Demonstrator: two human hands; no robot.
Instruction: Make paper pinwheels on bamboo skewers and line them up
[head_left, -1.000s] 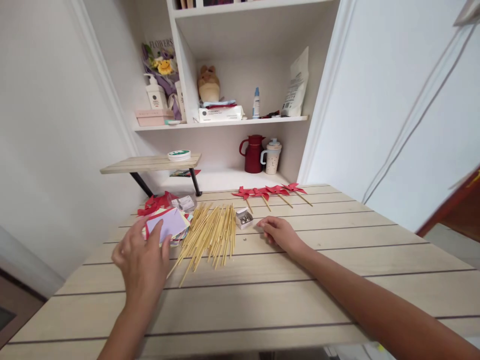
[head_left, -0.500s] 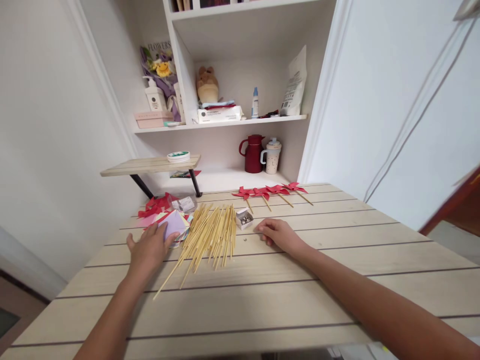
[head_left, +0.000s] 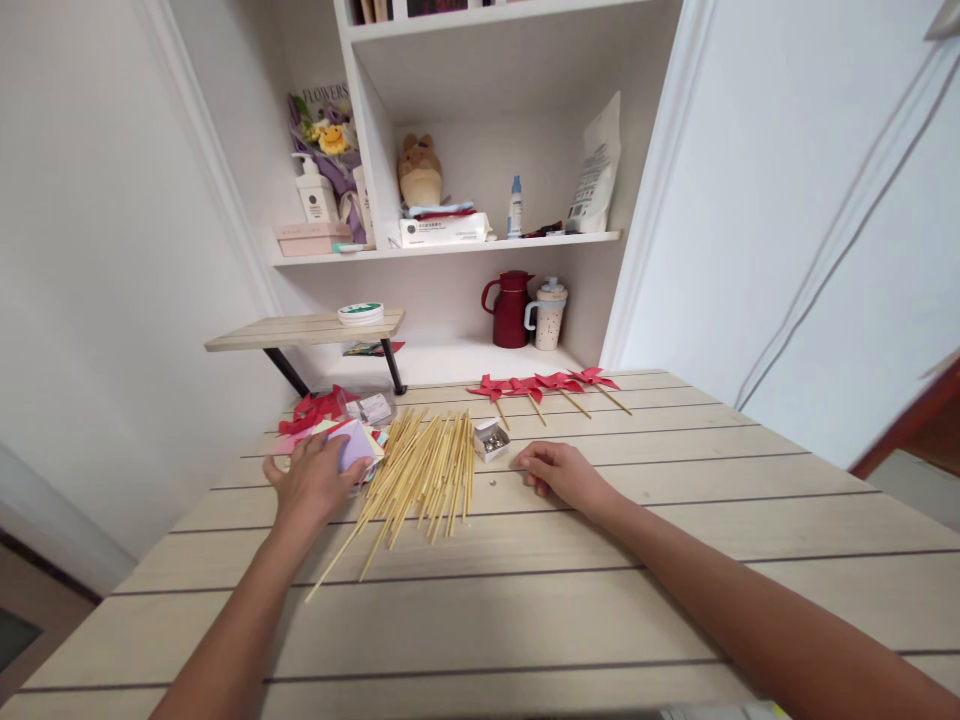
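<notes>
My left hand point(head_left: 313, 485) lies over a stack of coloured paper point(head_left: 355, 447), a lilac sheet on top, with its thumb and fingers apart. My right hand point(head_left: 561, 472) rests on the table with its fingers curled in; whether anything is inside them is hidden. Just left of it stands a small open white box point(head_left: 491, 452) with shiny metal bits in it. One tiny bit point(head_left: 493, 483) lies loose in front of the box. Between my hands spreads a heap of thin yellowish sticks point(head_left: 427, 470). Several red paper pinwheels point(head_left: 559, 381) on sticks lie in a row behind the box.
Red paper pieces point(head_left: 319, 405) and a clear plastic container point(head_left: 369, 408) lie behind the stack. A small raised wooden shelf point(head_left: 300, 331) on black legs stands back left. Along the back, a white shelf unit point(head_left: 450, 250) holds a red jug point(head_left: 511, 312) and a lidded cup point(head_left: 550, 318).
My left hand has shifted slightly right and its fingers have moved further over the paper stack, which sits a little differently. My right hand stays where it was. The view has tilted slightly.
</notes>
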